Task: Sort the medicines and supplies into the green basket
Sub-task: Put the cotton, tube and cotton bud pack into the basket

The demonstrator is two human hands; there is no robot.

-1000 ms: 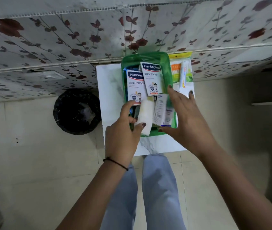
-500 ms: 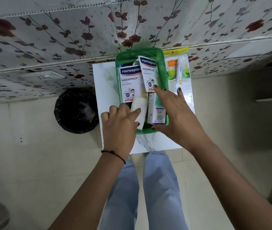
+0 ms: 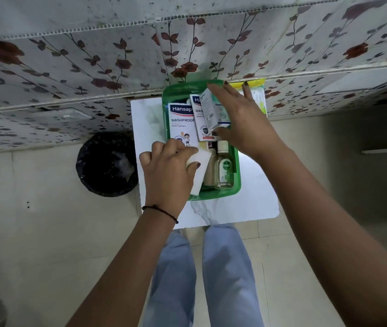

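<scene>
The green basket point(image 3: 237, 182) sits on a small white table point(image 3: 253, 204) against the wall. Inside it are two Hansaplast plaster boxes, a larger one point(image 3: 180, 123) and a narrower one point(image 3: 201, 128), and a Dettol bottle point(image 3: 225, 168) with a second bottle beside it. My left hand point(image 3: 167, 171) grips a white bandage roll point(image 3: 199, 175) at the basket's near left corner. Over the far half of the basket my right hand point(image 3: 242, 121) holds a small white eye-drop box point(image 3: 211, 109), tilted and lifted.
A black-lined waste bin point(image 3: 107, 164) stands on the floor left of the table. A yellow-topped packet point(image 3: 258, 95) lies on the table right of the basket, mostly behind my right hand. The flower-patterned wall point(image 3: 117, 55) is directly behind. My legs are under the table's near edge.
My right hand lifted the eye-drop box and carried it toward the far end of the basket, uncovering the Dettol bottle. My left hand stayed on the bandage roll.
</scene>
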